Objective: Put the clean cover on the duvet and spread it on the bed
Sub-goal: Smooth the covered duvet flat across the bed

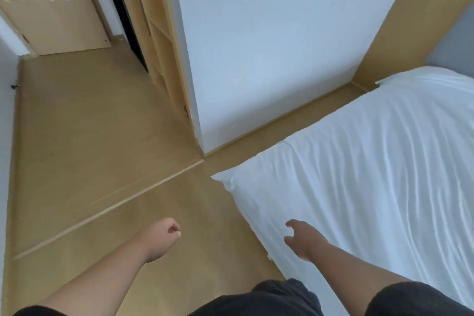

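So the duvet (372, 174) in its white cover is lying spread over the bed on the right, wrinkly all over, with one corner sticking out toward the wooden floor (89, 149). The right hand (301, 240) is out over the near edge of it, fingers (291, 224) loosely spread and a bit bent, thumb apart from the rest, not gripping anything. Can't tell if the fingertips actually touch the fabric or just hover above it. The left hand (164, 236) is over the bare floor, curled into a loose fist with nothing in it. A white wall (269, 46) stands beyond the bed, and a door (51, 7) sits far left.
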Demonstrator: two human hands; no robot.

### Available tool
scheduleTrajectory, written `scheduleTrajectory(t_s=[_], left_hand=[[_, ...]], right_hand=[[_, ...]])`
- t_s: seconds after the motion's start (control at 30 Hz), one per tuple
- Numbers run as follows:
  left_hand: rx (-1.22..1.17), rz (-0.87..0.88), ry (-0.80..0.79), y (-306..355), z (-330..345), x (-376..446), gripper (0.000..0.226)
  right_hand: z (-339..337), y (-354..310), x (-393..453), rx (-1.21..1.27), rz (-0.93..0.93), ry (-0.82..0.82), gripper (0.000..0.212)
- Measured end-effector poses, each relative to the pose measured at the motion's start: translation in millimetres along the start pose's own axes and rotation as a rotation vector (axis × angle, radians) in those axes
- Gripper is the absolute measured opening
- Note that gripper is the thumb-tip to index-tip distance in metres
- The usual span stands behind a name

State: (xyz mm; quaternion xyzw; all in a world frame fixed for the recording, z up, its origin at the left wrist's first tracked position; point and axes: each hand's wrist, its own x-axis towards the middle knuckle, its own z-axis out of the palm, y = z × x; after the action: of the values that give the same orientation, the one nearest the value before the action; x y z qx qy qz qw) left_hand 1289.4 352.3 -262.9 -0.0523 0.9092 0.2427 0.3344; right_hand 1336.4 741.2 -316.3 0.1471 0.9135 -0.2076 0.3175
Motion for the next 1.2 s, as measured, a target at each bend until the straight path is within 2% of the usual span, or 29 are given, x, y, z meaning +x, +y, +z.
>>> scheduleTrajectory(t_s=[0.2,0.43,0.6,0.7,0.9,1.0,1.2], left_hand=[[0.122,0.125,-0.144,52,-31,135,0.006],[0.211,-0.013,-0.342,70,-62,246,0.026],[0.293,-0.052,-0.404,96,-106,313,0.043],[0.306,-0.056,-0.433,118,-116,366,0.045],[0.324,-0.043,-0.56,136,-64,500,0.056],[0.337,-0.078,-0.62,124,-22,551,0.069],[0.248,-0.111,-0.739,82,39,625,0.072]], right_hand=[[10,-10,79,0.103,0.131,-0.084,0.055],[-1,-27,212,0.199,0.268,-0.236,0.058],[-51,-53,281,0.332,0.304,-0.2,0.057],[-68,-65,316,0.418,0.333,-0.138,0.058],[-34,-73,380,0.291,0.544,-0.048,0.081],[3,-80,396,0.3,0.631,-0.111,0.095],[47,-80,446,0.302,0.751,-0.103,0.112]])
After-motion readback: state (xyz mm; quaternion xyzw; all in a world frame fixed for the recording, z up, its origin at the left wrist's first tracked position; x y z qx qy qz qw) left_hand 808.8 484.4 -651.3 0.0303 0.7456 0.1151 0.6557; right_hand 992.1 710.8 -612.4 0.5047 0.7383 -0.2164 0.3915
